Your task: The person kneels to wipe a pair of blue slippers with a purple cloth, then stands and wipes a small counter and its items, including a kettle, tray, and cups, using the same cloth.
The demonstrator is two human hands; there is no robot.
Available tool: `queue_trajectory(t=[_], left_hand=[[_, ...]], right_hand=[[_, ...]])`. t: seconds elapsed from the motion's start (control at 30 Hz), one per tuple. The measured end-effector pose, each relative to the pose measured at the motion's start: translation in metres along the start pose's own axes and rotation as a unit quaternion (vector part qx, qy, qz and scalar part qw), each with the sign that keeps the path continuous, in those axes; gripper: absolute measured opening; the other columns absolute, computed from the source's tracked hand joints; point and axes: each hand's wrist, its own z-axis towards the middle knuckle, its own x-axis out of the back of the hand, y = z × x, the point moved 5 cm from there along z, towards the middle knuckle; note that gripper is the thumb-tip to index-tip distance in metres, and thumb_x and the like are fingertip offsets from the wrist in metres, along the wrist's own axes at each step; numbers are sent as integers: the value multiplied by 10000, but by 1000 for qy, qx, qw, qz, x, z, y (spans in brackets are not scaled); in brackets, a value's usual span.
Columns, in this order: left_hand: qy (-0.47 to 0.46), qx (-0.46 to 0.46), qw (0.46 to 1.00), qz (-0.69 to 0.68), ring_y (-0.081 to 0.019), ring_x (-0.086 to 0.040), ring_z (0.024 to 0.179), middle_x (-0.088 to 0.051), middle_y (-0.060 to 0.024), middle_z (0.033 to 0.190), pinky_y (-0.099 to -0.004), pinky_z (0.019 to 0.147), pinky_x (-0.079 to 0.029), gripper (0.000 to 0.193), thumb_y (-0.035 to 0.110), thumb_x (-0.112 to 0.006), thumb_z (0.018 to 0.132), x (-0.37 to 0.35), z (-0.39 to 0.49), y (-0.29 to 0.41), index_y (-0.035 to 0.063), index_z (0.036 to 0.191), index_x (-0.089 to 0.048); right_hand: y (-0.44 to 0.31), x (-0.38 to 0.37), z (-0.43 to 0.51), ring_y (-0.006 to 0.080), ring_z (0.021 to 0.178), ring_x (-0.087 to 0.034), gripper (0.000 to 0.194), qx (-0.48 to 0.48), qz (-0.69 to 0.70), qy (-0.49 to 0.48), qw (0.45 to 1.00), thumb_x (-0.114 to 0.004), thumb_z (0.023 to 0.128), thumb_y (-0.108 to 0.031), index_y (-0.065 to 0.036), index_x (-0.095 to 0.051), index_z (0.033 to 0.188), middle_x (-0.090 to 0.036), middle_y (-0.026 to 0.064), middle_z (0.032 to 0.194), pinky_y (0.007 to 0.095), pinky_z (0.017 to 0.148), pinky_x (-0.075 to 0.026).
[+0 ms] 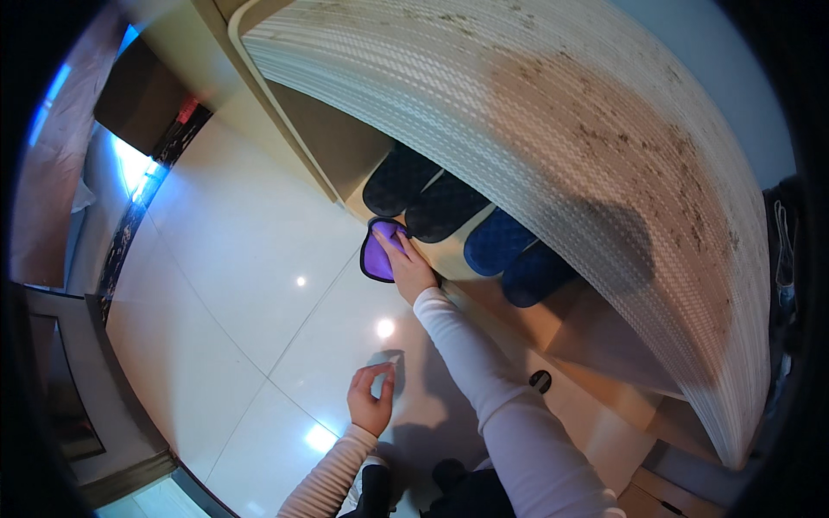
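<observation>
My right hand [409, 262] lies with its fingers spread on a purple cloth [377, 254] with a black border. The cloth is at the front edge of a low wooden compartment [447, 259], beside the black slippers [445, 206]. To the right of these stand dark blue slippers [497, 243], their far ends hidden under an overhanging pale ribbed cover [518, 129]. Lower down, my left hand [372, 398] hovers over the tiled floor, thumb and forefinger curled together in a ring. Whether something small is between those fingertips is unclear.
Dark specks mark the ribbed cover. A small black disc [540, 382] is at the cabinet's lower front. Glossy pale tiles [259, 259] stretch left towards a dark patterned border [133, 220]. A cream upright panel [246, 90] flanks the compartment. My legs [375, 489] are at the bottom.
</observation>
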Motion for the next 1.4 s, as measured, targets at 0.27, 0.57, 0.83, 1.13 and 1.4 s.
queue_trajectory(t=[0.27, 0.57, 0.83, 1.13, 1.4], left_hand=[[-103, 14, 994, -16, -285, -646, 830, -673, -131, 906, -358, 736, -504, 144, 165, -637, 862, -20, 6, 6, 63, 962, -661], [-234, 176, 956, 0, -286, -637, 754, -676, -154, 828, -324, 735, -492, 435, 445, -462, 959, 97, 5, 121, 55, 999, -649], [-99, 145, 956, -234, -301, -442, 1227, -411, -207, 1336, -390, 984, -411, 821, 297, -771, 778, 285, -33, 333, 14, 1403, -321], [-43, 233, 864, -443, -214, -468, 1207, -461, -88, 1342, -388, 1002, -406, 701, 389, -550, 934, 522, -41, 491, 108, 1459, -181], [-33, 138, 846, -513, -139, -538, 1106, -580, -25, 1210, -331, 986, -413, 349, 206, -566, 941, 626, -42, 525, 87, 1266, -527]], right_hand=[[1, -30, -150, 227, 1368, -277, 444, 99, -49, -167, 980, -377, 925, -220, -68, -475, 1330, -436, 48, 1403, 468, 1156, -12], [77, 162, -257, 352, 1110, -568, 381, -194, 522, -413, 720, -505, 891, -322, -14, -658, 1054, -662, 200, 995, 486, 974, -411], [200, 473, -144, 155, 1024, -570, 466, -400, 840, -168, 325, -618, 904, -350, 53, -595, 1136, -657, 128, 1072, 305, 899, -435], [332, 777, -29, 162, 1140, -514, 468, -169, 976, -129, 50, -388, 1014, -308, -4, -389, 1369, -529, 102, 1274, 292, 980, -403], [343, 863, -5, 195, 1207, -487, 509, -88, 981, -163, 63, -402, 1004, -332, -17, -353, 1400, -493, 103, 1334, 336, 1034, -365]])
